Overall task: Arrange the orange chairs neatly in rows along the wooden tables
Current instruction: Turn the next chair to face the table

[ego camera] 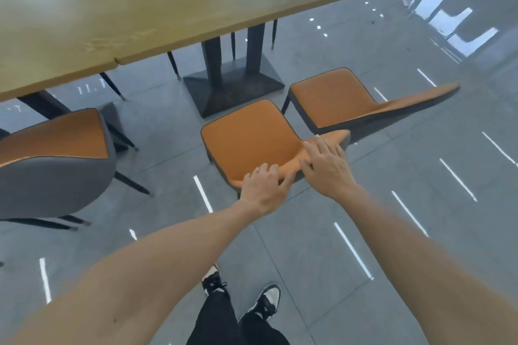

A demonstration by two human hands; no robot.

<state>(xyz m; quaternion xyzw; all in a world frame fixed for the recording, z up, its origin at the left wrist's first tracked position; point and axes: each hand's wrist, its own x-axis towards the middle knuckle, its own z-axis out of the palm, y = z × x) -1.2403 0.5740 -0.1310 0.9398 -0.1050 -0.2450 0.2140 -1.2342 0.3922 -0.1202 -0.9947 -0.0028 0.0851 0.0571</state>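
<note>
An orange chair point(249, 138) with a grey shell stands in the middle of the floor, facing the wooden table point(157, 5). My left hand point(265, 186) grips the top edge of its backrest at the left. My right hand point(326, 165) lies over the same backrest edge further right, fingers curled onto it. A second orange chair point(333, 99) stands just to the right of it, its backrest stretching right. A third orange chair point(53, 140) stands at the left, near the table's edge, with its grey back towards me.
The table's dark pedestal base point(232, 87) sits on the floor just beyond the middle chair. Thin dark legs of other chairs show under the table. Shiny grey tiled floor point(392, 204) spreads to the right. My feet in black-and-white shoes point(266, 302) are below.
</note>
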